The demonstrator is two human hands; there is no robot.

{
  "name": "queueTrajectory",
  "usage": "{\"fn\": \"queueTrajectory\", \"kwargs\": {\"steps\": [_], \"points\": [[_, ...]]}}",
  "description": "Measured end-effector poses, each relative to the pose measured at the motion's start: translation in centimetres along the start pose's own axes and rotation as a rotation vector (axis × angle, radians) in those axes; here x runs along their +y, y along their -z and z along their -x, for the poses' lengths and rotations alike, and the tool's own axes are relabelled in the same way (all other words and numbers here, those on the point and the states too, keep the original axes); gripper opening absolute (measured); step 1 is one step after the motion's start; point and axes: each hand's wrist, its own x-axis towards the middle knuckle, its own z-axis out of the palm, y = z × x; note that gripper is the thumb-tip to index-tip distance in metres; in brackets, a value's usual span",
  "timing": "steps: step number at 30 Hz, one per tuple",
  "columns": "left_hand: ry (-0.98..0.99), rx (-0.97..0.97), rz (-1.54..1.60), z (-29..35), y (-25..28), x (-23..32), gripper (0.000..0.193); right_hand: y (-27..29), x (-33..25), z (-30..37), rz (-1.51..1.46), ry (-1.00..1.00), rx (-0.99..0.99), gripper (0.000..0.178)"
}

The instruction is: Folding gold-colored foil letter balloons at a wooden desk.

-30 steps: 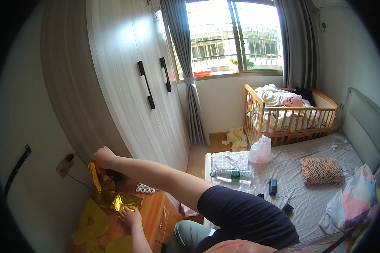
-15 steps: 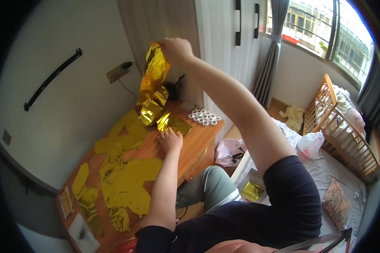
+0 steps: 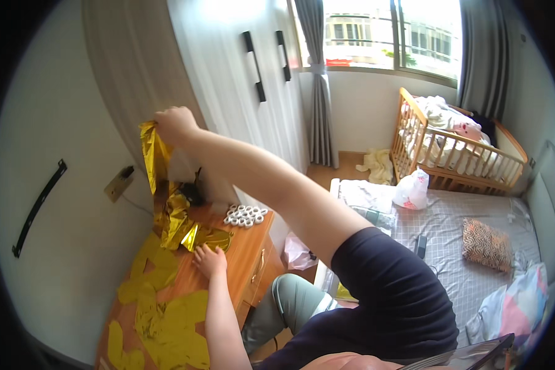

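Note:
My right hand (image 3: 177,126), raised over the far end of the desk, grips the top end of a deflated gold foil balloon (image 3: 157,154). From there the balloon hangs down in a creased strip, and its lower part lies crumpled on the desk. Beside that lower part, my left hand (image 3: 210,260) presses on the desktop with its fingers spread, the fingertips at the foil's edge. Flat gold foil balloons (image 3: 176,320) cover the near part of the wooden desk (image 3: 245,242).
Several white rolls (image 3: 245,215) sit grouped at the desk's far right corner. A dark object (image 3: 192,192) stands behind the foil, below a wall socket (image 3: 118,185). Wardrobe doors (image 3: 228,68) rise beyond. To the right are a bed (image 3: 441,213) and a wooden crib (image 3: 456,145).
The view has swung to the right, showing more of the bed and crib. My right hand still holds the foil balloon up; my left hand stays beside its lower part.

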Motion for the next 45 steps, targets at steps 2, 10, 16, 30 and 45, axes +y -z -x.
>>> {"fn": "queueTrajectory", "kwargs": {"steps": [2, 10, 16, 30, 45], "points": [[0.055, -0.052, 0.005, 0.1, 0.1, 0.0, 0.064, 0.3, 0.2, 0.3, -0.102, 0.118, 0.318, 0.02], [0.06, -0.077, -0.017, -0.3, 0.4, -0.1, 0.064, 1.8, 0.1, 0.7, -0.026, 0.128, 0.107, 0.018], [0.071, -0.061, -0.002, -0.5, -0.2, 0.1, 0.063, 2.6, 1.1, 0.2, -0.164, 0.156, 0.249, 0.016], [0.185, -0.062, 0.4, -3.2, -1.5, -2.9, 0.065, 9.2, -4.5, 13.5, -0.239, 0.86, 0.616, 0.016], [-0.432, -0.845, 2.354, 9.8, 16.5, -5.2, 0.061, 11.0, -5.0, 41.0, -1.076, 0.828, -0.145, 0.013]]}}
